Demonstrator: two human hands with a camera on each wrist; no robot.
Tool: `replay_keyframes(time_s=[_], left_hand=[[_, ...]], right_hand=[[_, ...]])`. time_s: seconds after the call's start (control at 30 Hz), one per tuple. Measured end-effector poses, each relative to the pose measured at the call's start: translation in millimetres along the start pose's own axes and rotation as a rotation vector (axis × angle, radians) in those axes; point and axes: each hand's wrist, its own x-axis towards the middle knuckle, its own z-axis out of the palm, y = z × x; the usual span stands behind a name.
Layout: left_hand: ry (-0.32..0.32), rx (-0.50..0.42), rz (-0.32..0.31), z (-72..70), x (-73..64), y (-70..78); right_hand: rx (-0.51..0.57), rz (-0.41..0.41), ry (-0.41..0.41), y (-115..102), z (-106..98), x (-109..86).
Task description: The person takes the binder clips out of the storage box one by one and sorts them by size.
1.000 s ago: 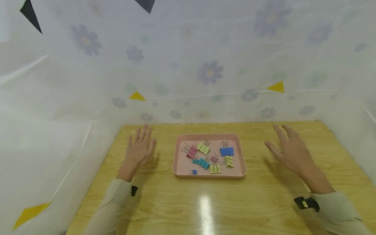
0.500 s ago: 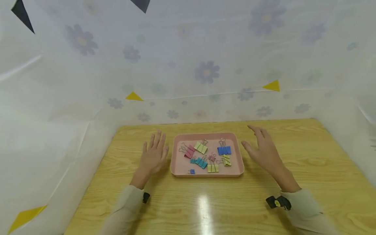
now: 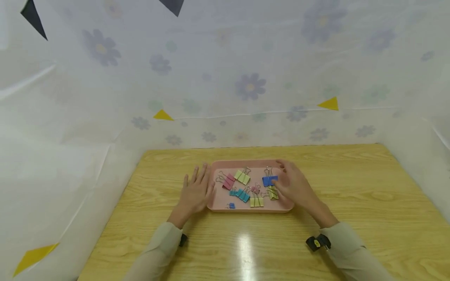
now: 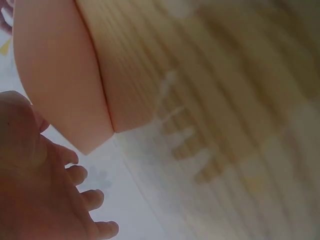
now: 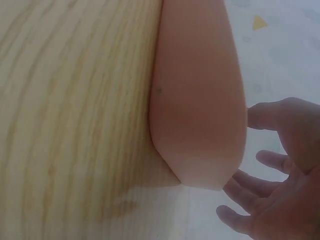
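Observation:
A pink tray (image 3: 218,203) lies on the table and holds several binder clips. My left hand (image 3: 195,193) is at the tray's left side, fingers straight; whether it touches the rim I cannot tell. Over the tray's right end reaches my right hand (image 3: 297,187), its thumb near the blue binder clip (image 3: 270,180) and its fingers apart. Below that clip lies a yellow binder clip (image 3: 273,192). In the right wrist view the fingers (image 5: 240,220) appear beyond the tray's outer wall (image 5: 200,100); the clips are hidden there.
Other clips in the tray are a pink clip (image 3: 228,181), a pale green clip (image 3: 242,176), a teal clip (image 3: 243,194), a yellow clip (image 3: 257,201) and a small blue clip (image 3: 231,205). A flowered white sheet (image 3: 225,78) stands behind the wooden table (image 3: 211,246).
Both hands have moved inward toward the tray, the left to its left side and the right over its right end. The clips lie as before.

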Motion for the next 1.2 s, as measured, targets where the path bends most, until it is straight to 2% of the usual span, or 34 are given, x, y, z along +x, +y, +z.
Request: replay_keyframes(time_s=[0.3,0.53,0.9,1.2], left_hand=[[-0.014,-0.028,-0.006,4.1,2.3,0.6],[-0.012,0.001,0.011,8.1,4.1,0.0],[-0.005,0.042,-0.004,8.6,5.5,0.2],[-0.003,0.022,0.001,9.7,5.0,1.6]], right_hand=[[-0.025,-0.032,-0.058,7,11,7.0],[0.026,-0.033,-0.131,12,15,14.5],[0.027,-0.137,-0.256,22,8,24.8],[0.056,-0.131,-0.266,29,16,28.1]])
